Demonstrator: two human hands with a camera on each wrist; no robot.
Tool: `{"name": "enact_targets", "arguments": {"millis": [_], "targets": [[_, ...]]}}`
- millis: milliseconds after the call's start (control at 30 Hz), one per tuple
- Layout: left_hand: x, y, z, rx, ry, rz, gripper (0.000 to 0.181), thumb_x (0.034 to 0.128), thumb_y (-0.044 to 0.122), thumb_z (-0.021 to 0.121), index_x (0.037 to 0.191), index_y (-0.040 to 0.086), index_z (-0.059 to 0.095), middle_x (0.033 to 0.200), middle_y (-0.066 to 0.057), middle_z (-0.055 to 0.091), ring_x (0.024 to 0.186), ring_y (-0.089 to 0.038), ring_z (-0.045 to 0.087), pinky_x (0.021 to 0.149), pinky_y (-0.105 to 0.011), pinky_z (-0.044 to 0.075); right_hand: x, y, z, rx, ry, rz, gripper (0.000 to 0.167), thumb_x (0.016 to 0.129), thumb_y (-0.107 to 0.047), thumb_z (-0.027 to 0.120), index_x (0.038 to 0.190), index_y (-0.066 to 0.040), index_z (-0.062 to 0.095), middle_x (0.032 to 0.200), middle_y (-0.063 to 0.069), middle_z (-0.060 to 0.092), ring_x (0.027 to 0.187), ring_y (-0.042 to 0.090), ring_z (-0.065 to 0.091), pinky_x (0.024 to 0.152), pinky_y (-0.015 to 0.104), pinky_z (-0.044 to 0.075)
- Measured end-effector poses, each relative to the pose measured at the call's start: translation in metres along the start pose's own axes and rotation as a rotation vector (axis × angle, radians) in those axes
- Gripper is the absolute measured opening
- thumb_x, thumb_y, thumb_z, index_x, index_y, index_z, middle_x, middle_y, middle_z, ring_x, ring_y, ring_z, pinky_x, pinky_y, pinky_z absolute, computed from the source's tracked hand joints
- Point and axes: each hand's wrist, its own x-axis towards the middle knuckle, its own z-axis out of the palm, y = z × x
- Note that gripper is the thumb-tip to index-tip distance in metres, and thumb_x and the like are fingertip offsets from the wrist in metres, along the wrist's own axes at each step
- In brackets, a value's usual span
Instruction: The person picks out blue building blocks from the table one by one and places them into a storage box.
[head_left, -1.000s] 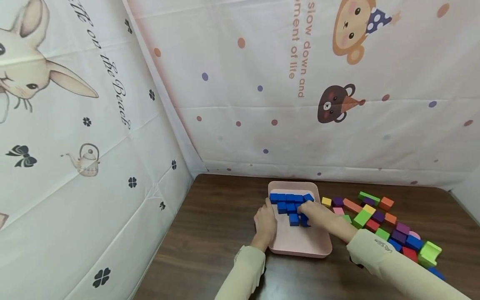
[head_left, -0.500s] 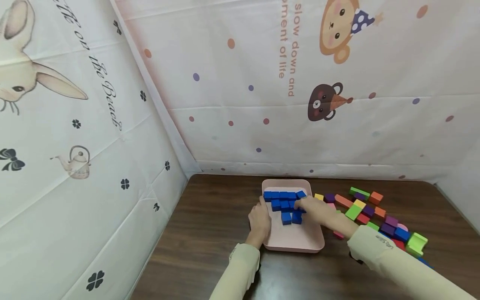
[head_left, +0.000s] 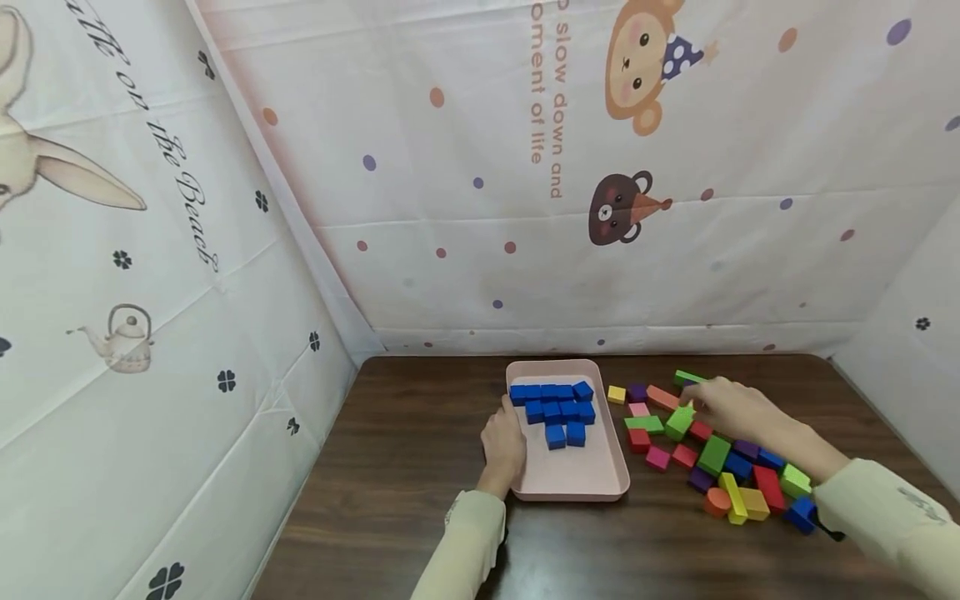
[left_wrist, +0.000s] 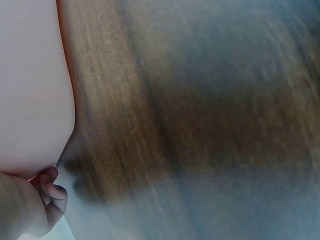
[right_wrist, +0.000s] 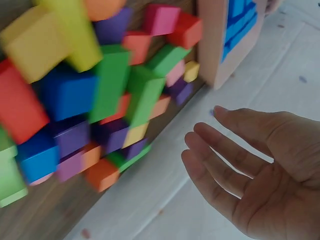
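A pink tray (head_left: pixel 572 482) stands on the table, with rows of blue blocks (head_left: pixel 551 412) in its far half. My left hand (head_left: pixel 502 440) grips the tray's left side. In the left wrist view, its curled fingers (left_wrist: pixel 57 194) show against the tray's outer wall (left_wrist: pixel 35 90). My right hand (head_left: pixel 738 410) hovers over the far part of a pile of coloured blocks, right of the tray. In the right wrist view that hand (right_wrist: pixel 260 165) has its fingers spread and slightly bent, with nothing between them. A green block (head_left: pixel 679 422) lies just below its fingertips.
The loose pile holds several colours, including a red block (head_left: pixel 768 487), a yellow block (head_left: pixel 732 497) and an orange cylinder (head_left: pixel 717 502). A dark wooden table (head_left: pixel 397 467) carries everything. Printed cloth (head_left: pixel 450 283) hangs behind the table and at its left.
My right hand has left the blue blocks in the tray and moved right, over the loose pile. The left hand stays on the tray. The head view has swung a little to the right.
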Motion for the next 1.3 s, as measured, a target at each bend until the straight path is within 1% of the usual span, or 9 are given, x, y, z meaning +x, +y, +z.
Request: {"name": "enact_targets", "arguments": {"millis": [167,333,433,567,733,867,1033,1133,1300], "targets": [[0.002,-0.004,-0.002,-0.005,0.007,0.002,0.059,0.0873,0.01,0.079,0.139,0.0,0.052,0.103,-0.014,0.074,0.086,-0.026,0.072,0.072,-0.041,0.062,-0.021,0.023,0.003,0.002,-0.06,0.018,0.009,0.086,-0.002,0.076,0.093,-0.006,0.073,0.084,0.0,0.07,0.066,0.003,0.055,0.056,0.026,0.051],[0.004,-0.007,-0.005,0.008,0.004,-0.018,0.061,0.0874,0.011,0.08,0.14,0.001,0.052,0.106,-0.013,0.074,0.088,-0.025,0.072,0.074,-0.04,0.062,-0.034,0.036,0.019,0.032,-0.103,0.034,0.014,0.082,-0.003,0.08,0.088,-0.007,0.069,0.076,-0.004,0.059,0.065,0.002,0.047,0.057,0.024,0.046],[0.004,-0.007,-0.004,0.01,-0.006,-0.023,0.06,0.0881,0.01,0.079,0.141,0.001,0.052,0.106,-0.014,0.074,0.089,-0.026,0.072,0.076,-0.041,0.062,-0.039,0.041,0.034,0.055,-0.103,0.057,0.014,0.083,-0.004,0.08,0.086,-0.008,0.067,0.076,-0.005,0.058,0.064,0.001,0.044,0.057,0.022,0.046],[0.003,-0.005,0.0,0.013,-0.031,0.001,0.061,0.0894,0.009,0.077,0.143,-0.001,0.05,0.108,-0.015,0.074,0.089,-0.026,0.072,0.076,-0.041,0.062,-0.047,0.044,0.049,0.095,-0.095,0.078,0.017,0.085,-0.004,0.078,0.081,-0.01,0.062,0.073,-0.006,0.056,0.061,0.0,0.043,0.055,0.021,0.044],[0.002,-0.002,0.004,0.025,-0.027,0.021,0.063,0.0884,0.011,0.079,0.143,-0.001,0.051,0.108,-0.014,0.075,0.089,-0.025,0.073,0.075,-0.039,0.062,-0.051,0.046,0.059,0.112,-0.084,0.07,0.024,0.081,0.0,0.08,0.082,-0.01,0.059,0.074,-0.005,0.053,0.062,0.0,0.041,0.054,0.02,0.04],[0.001,-0.001,0.003,0.031,-0.007,0.016,0.061,0.0873,0.009,0.079,0.141,0.0,0.052,0.104,-0.013,0.075,0.087,-0.026,0.073,0.073,-0.04,0.061,-0.05,0.046,0.057,0.103,-0.082,0.066,0.027,0.076,0.002,0.084,0.083,-0.008,0.06,0.076,-0.003,0.056,0.065,0.003,0.045,0.056,0.022,0.046],[0.001,-0.001,0.001,0.012,-0.009,0.012,0.061,0.0874,0.009,0.079,0.141,-0.001,0.052,0.106,-0.014,0.075,0.088,-0.026,0.072,0.075,-0.04,0.062,-0.05,0.038,0.047,0.078,-0.081,0.106,0.025,0.076,0.002,0.084,0.088,-0.005,0.063,0.082,0.002,0.065,0.07,0.01,0.059,0.059,0.029,0.056],[0.0,-0.001,0.002,0.009,-0.016,0.011,0.061,0.0878,0.01,0.079,0.141,-0.001,0.052,0.106,-0.014,0.075,0.088,-0.026,0.072,0.076,-0.041,0.062,-0.05,0.03,0.04,0.063,-0.059,0.128,0.023,0.077,0.003,0.082,0.091,-0.003,0.065,0.085,0.007,0.07,0.07,0.013,0.064,0.058,0.031,0.057],[0.0,0.0,0.002,0.019,-0.011,0.015,0.059,0.0885,0.01,0.079,0.141,0.0,0.052,0.104,-0.013,0.074,0.087,-0.025,0.072,0.074,-0.04,0.062,-0.046,0.012,0.031,0.027,-0.004,0.136,0.022,0.078,0.005,0.081,0.094,-0.001,0.066,0.084,0.009,0.07,0.067,0.013,0.063,0.056,0.031,0.056]]}}
